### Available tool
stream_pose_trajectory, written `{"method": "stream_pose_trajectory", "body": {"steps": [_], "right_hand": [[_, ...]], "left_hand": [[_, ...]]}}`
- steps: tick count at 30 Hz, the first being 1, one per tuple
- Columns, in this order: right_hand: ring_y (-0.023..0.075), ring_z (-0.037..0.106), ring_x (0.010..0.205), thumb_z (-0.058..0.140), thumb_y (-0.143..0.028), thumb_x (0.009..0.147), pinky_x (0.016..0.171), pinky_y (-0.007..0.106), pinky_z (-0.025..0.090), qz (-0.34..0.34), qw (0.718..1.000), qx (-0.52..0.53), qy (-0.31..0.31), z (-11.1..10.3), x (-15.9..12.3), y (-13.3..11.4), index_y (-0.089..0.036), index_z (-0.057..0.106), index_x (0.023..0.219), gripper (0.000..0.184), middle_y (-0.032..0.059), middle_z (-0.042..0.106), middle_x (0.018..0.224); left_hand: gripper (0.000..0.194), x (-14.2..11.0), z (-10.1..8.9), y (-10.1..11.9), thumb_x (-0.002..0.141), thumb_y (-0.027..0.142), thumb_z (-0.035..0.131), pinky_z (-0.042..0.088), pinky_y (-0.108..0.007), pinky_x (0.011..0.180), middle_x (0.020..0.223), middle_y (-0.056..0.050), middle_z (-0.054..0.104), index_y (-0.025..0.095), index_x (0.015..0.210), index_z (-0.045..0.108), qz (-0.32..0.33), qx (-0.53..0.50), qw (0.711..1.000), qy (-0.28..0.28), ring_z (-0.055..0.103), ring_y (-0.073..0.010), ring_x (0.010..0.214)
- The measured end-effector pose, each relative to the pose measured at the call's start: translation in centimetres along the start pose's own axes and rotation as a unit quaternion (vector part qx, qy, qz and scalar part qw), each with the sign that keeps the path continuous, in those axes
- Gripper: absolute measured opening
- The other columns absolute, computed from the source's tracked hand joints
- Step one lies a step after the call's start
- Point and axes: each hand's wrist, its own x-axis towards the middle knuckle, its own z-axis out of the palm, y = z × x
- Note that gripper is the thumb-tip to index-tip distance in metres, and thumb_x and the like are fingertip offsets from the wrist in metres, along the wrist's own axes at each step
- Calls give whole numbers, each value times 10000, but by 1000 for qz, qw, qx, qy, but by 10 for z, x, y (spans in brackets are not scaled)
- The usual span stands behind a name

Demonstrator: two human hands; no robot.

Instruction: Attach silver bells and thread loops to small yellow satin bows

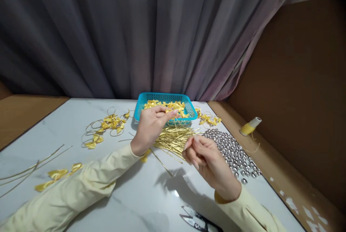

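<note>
My left hand [152, 125] is raised over the table and pinches a yellow ribbon bow [171, 111] between thumb and fingertips. A thin strand seems to hang below that bow. My right hand [203, 157] is lower and nearer to me, its fingers curled together; whatever they may hold is too small to make out. Between and beneath the hands lies a bundle of gold wire strands [173, 140]. Behind my left hand stands a blue basket [167, 96] with several yellow bows in it. Silver domed beads [229, 147] are spread beside my right hand.
Bows with wire loops [115, 123] lie left of the basket, more bows [209, 119] to its right. Loose bows [58, 173] and long strands [34, 169] are at the left. Black-handled snips [198, 221] lie in front; a yellow thread spool [250, 126] stands right. A curtain [140, 34] hangs behind.
</note>
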Motion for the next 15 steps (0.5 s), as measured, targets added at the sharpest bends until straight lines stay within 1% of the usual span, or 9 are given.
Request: {"method": "stream_pose_trajectory", "body": {"steps": [3,5,8,10,12,15], "right_hand": [[42,145,371,489,-273,863,457,198,243,34,997,66,0,-2,6,2,-150,614,752,207,-67,422,414],[39,140,373,506,-270,853,448,191,231,42,996,81,10,-3,9,3,-143,590,746,186,-71,415,417],[43,157,386,502,-309,859,428,183,189,49,996,62,29,-2,9,3,-150,538,826,167,-70,440,439],[45,176,387,500,-344,858,412,182,146,53,997,32,40,0,7,4,-170,484,883,177,-65,478,460],[46,188,382,501,-376,852,404,184,118,54,998,6,41,1,6,6,-190,440,882,198,-64,498,467],[43,196,375,482,-392,860,405,187,115,52,998,-9,24,1,5,10,-189,435,835,209,-65,495,452]], "left_hand": [[211,-1,1,-2,701,357,656,475,-288,682,732,-59,727,151,706,614,1,-10,1000,-6,662,-203,764],[217,-2,1,-2,705,362,653,480,-282,687,736,-62,727,148,718,614,3,-20,1000,-13,663,-200,770],[203,-3,1,0,707,347,653,483,-283,695,724,-58,726,148,723,618,1,-21,1000,-20,665,-197,758],[184,-2,0,2,705,328,656,483,-286,701,719,-55,725,147,711,621,-2,-18,1000,-13,665,-198,757],[167,-1,-1,3,703,311,657,482,-290,709,735,-56,725,147,701,627,-1,-18,1000,-5,662,-199,765],[155,1,-2,2,704,302,654,480,-300,741,765,-63,724,148,698,639,0,-31,999,-11,656,-205,795]]}}
